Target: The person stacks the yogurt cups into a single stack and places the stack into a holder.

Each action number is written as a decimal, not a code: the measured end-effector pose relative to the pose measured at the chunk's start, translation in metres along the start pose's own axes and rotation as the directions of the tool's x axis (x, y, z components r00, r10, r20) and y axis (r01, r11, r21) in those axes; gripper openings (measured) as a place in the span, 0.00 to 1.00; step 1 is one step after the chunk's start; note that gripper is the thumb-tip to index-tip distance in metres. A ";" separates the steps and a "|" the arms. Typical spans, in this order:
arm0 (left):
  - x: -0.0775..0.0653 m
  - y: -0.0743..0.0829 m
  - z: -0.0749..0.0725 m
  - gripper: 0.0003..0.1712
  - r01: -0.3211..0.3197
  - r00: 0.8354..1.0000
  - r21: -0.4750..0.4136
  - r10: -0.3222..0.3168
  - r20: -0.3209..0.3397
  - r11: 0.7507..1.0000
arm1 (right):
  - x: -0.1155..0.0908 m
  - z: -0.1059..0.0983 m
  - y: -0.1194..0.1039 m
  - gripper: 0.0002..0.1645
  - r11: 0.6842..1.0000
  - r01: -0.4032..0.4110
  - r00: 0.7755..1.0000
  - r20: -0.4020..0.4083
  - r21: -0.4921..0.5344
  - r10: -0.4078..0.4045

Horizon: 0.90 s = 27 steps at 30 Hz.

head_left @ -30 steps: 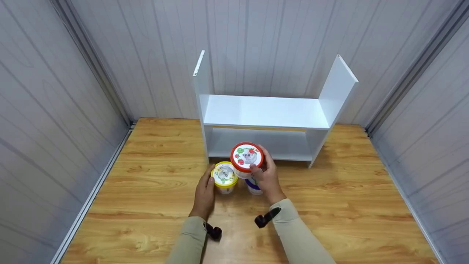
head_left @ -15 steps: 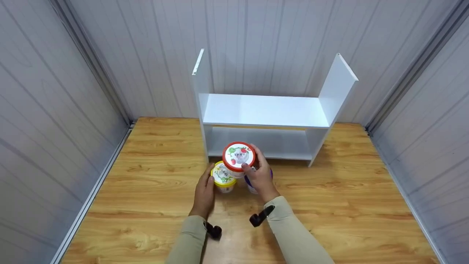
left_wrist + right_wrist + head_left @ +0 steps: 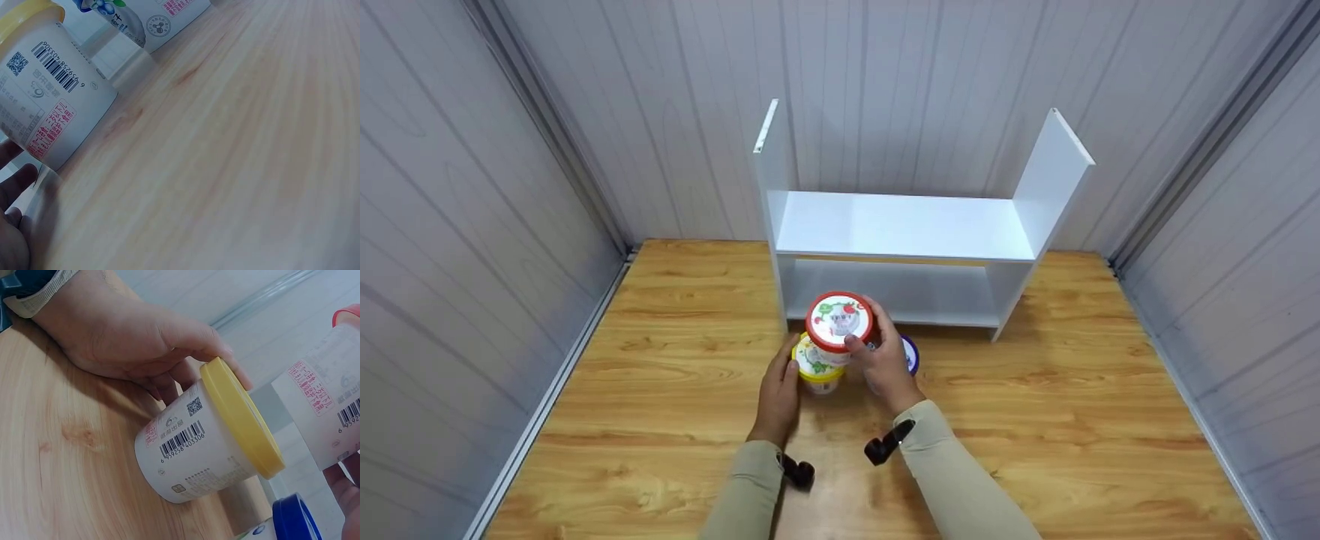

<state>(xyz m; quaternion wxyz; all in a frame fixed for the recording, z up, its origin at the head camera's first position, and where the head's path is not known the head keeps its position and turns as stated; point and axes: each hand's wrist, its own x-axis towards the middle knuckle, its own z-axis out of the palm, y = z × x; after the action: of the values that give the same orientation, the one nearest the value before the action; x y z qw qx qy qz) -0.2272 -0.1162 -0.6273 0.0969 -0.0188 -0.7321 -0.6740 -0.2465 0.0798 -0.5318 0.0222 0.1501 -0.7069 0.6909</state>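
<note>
Tub w/ red lid (image 3: 840, 322) is in our R hand (image 3: 883, 367): thumb on the lid's near edge, fingers round the R side, so it's properly gripped. It's up off the table (image 3: 675, 390), approx. upright, lid on top, its long axis roughly parallel to that of the yellow tub (image 3: 818, 372) below.

What counts most, we'd judge, is the red tub's base vs the yellow tub's lid. In the R wrist view the two face each other w/ a gap between, so no contact; the base looks a bit off-centre, toward the blue tub (image 3: 912, 354). So from our R hand, the yellow tub lies lower & to the L.

Our L hand (image 3: 776, 391) is the nearer one to the yellow tub: cupped round its L side, finger & thumb by the rim. We read that as a light steadying hold, tho' can't tell how firm.

Yellow tub stands upright on the table, just in front of the white shelf (image 3: 907, 225), nr its L end. Blue tub is just to the R, partly hidden by our R hand in the head view; L wrist view shows a gap between those two.
</note>
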 end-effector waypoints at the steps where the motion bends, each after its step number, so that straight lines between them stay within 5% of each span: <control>1: 0.000 0.000 0.000 0.26 0.004 1.000 -0.010 -0.004 0.004 1.000 | 0.000 0.001 0.000 0.47 1.000 -0.008 1.000 0.000 0.004 0.008; 16: 0.001 -0.002 -0.001 0.26 -0.029 1.000 0.029 0.029 0.002 0.999 | 0.003 0.009 0.003 0.47 0.999 -0.046 0.999 0.000 -0.027 0.046; 27: 0.002 -0.002 -0.002 0.29 -0.016 1.000 0.122 0.016 -0.002 0.992 | 0.004 0.017 0.008 0.37 1.000 -0.015 0.999 -0.033 -0.008 0.015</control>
<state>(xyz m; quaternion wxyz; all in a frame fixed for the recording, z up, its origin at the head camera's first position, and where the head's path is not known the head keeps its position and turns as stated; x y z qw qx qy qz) -0.2295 -0.1181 -0.6292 0.1045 -0.0176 -0.7715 -0.6273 -0.2492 0.0620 -0.5395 0.0293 0.1335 -0.7104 0.6904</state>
